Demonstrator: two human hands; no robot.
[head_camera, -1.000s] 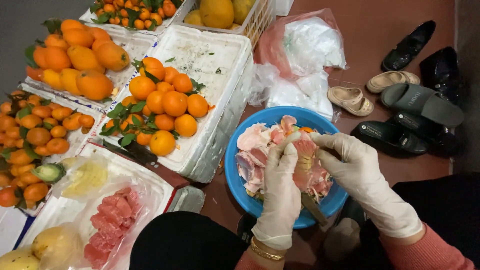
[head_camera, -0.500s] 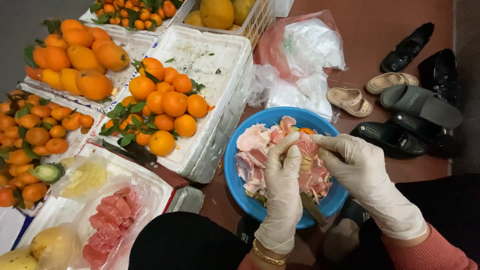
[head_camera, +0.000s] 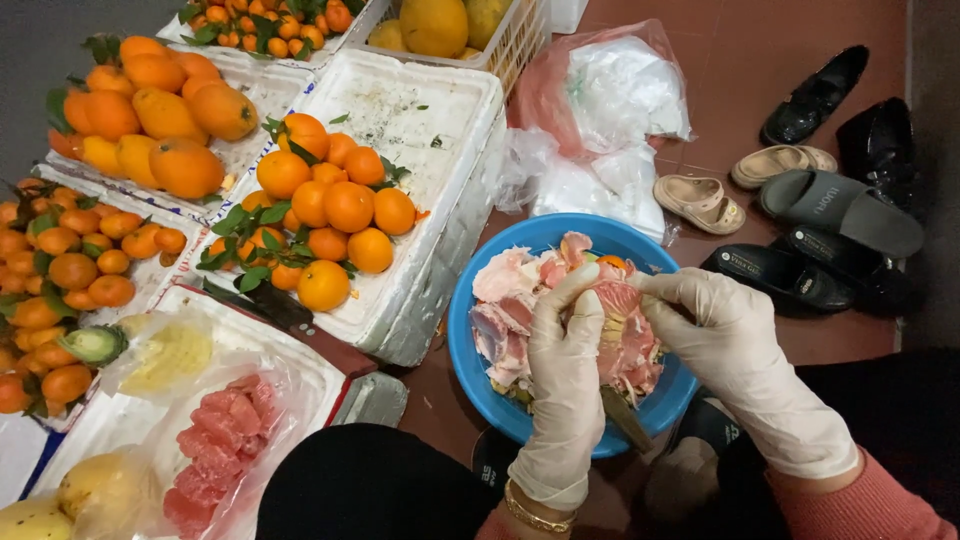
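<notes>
Over a blue bowl (head_camera: 470, 340) of pink peel: 2 gloved hands, left hand (head_camera: 566, 345) and right hand (head_camera: 722, 335), both pinching 1 pomelo segment (head_camera: 618, 300).

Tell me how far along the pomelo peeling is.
Done: peeled pink segments lie bagged in the white foam tray, and pink peelings fill the blue bowl. In hand: the gloved left hand and right hand pull membrane off a pink piece over the bowl. Left: whole yellow fruits sit in the basket.
</notes>
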